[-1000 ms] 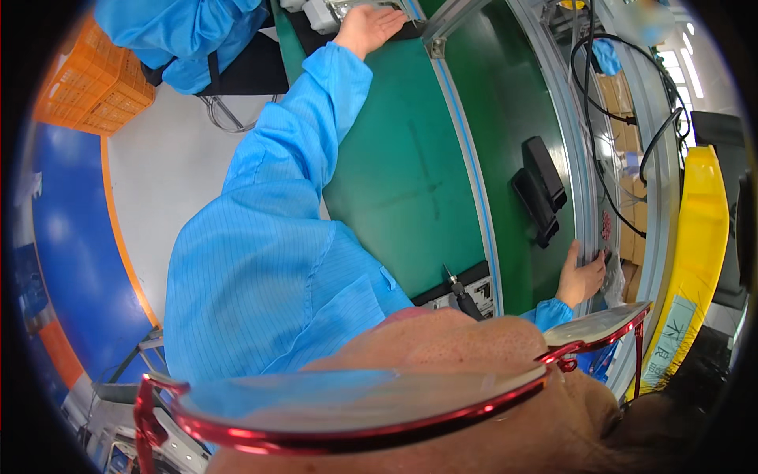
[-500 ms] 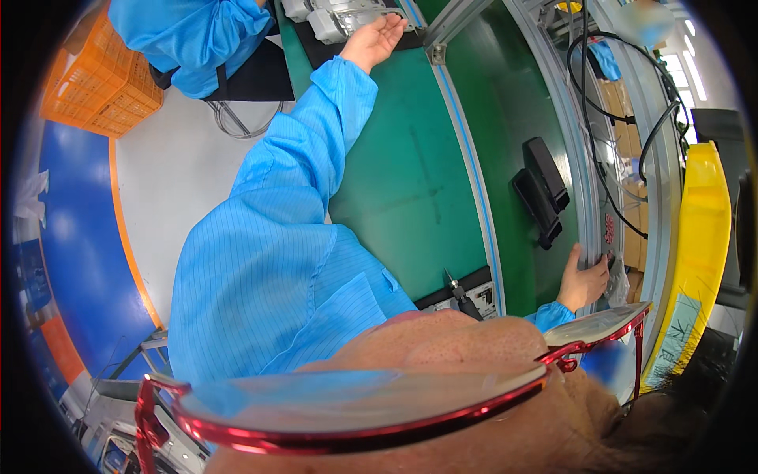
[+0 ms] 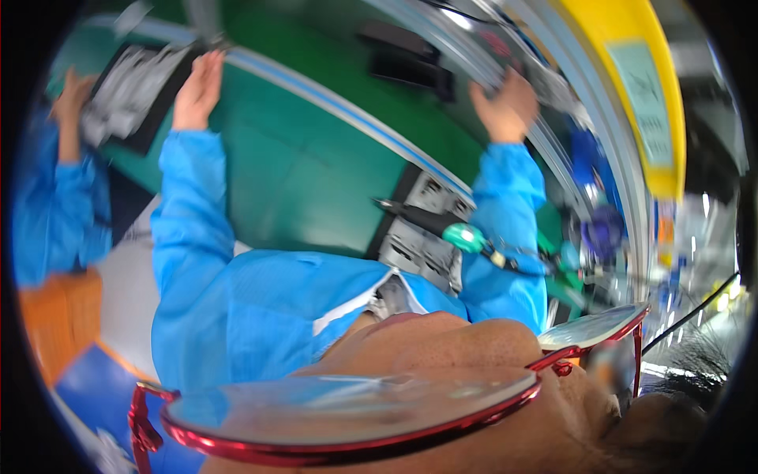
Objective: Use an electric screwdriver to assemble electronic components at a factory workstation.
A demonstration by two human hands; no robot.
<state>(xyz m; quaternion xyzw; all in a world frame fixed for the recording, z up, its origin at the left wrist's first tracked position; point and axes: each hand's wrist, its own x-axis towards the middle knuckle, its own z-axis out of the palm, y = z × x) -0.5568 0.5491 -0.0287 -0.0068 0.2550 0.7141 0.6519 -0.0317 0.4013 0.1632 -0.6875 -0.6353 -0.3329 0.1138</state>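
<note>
Smooth green tabletop (image 3: 292, 178), blue-striped metal rail (image 3: 344, 107), left fingers (image 3: 208, 73) outstretched, unclenched, blurred right fingers (image 3: 519, 88) spread from thumb

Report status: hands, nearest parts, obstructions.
Left hand open, beside black mat with metal parts. Right hand open, by metal rail. Black-and-green screwdriver overlaps right sleeve in view.

One yellow bin (image 3: 624, 28), one screwdriver (image 3: 426, 217), one orange crate (image 3: 59, 316), two black mats (image 3: 158, 118) (image 3: 382, 237).
</note>
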